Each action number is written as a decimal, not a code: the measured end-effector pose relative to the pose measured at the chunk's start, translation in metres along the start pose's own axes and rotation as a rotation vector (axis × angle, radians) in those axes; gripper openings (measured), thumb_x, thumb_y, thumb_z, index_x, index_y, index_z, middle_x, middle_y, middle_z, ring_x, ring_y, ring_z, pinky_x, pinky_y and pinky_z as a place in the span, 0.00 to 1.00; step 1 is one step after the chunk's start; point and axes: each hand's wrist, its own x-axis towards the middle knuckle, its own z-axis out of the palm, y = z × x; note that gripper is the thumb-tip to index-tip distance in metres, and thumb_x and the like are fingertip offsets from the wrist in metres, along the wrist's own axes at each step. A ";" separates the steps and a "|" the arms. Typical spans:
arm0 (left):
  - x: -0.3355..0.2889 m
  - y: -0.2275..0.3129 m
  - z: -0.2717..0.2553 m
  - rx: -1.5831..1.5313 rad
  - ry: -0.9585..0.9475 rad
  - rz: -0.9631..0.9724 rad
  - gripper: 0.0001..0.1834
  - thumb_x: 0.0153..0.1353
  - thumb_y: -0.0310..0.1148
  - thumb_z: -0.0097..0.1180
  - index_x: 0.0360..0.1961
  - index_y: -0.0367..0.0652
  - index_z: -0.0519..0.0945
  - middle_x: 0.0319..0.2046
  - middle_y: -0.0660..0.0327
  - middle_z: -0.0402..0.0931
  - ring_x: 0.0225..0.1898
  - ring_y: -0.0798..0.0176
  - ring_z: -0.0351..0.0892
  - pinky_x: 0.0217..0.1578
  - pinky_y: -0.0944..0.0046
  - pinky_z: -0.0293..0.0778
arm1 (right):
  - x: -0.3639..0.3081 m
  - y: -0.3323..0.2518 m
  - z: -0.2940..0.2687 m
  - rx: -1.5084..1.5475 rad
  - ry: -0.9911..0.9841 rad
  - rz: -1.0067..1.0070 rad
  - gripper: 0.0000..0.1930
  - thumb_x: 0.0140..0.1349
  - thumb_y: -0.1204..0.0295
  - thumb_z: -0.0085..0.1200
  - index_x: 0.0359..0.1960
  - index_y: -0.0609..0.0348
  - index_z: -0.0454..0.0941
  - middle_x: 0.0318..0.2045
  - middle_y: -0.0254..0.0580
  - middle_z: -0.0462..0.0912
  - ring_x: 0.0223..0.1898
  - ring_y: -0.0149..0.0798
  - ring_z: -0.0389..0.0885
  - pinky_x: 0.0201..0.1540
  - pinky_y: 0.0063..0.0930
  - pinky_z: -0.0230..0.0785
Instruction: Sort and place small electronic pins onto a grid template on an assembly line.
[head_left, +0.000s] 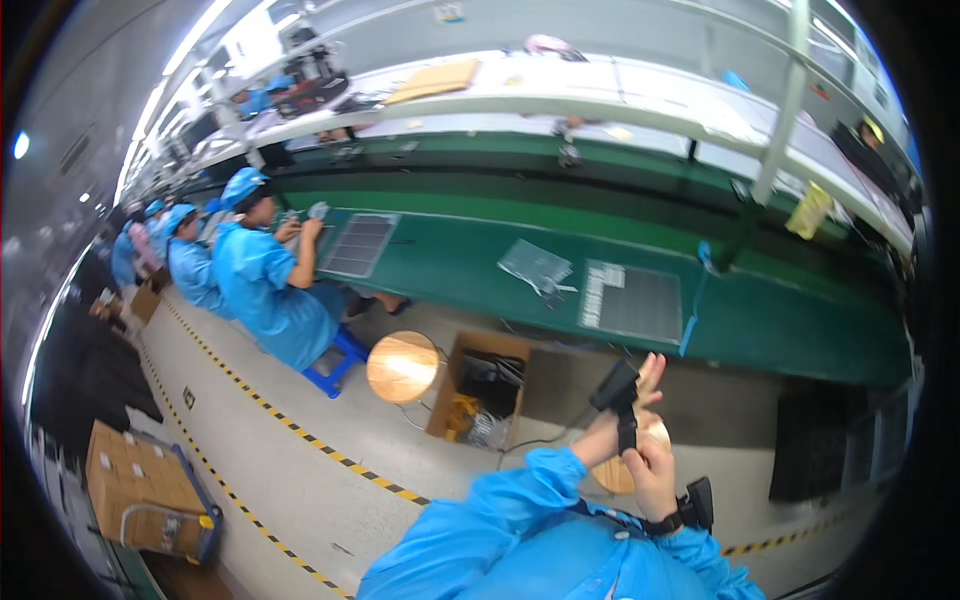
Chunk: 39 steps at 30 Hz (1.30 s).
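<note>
The left hand (646,395), fingers extended, wears a black strap (627,432) that the right hand (655,480) seems to be pinching.

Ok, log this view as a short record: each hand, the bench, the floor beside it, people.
Left hand: fingers extended; black device at its wrist
Right hand: at the black strap on the left wrist, grip unclear; second black device on its own wrist
Bench: green; clear bag, gridded tray
Floor: open cardboard box beside round wooden stool
People: co-workers in blue, leftward; nearest co-worker seated
</note>
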 end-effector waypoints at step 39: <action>0.055 0.097 -0.060 0.246 0.417 0.060 0.09 0.69 0.28 0.50 0.46 0.38 0.80 0.35 0.61 0.83 0.27 0.75 0.76 0.31 0.74 0.74 | 0.051 -0.040 0.074 0.233 0.051 0.013 0.04 0.67 0.78 0.51 0.39 0.66 0.75 0.33 0.38 0.78 0.35 0.32 0.78 0.40 0.25 0.71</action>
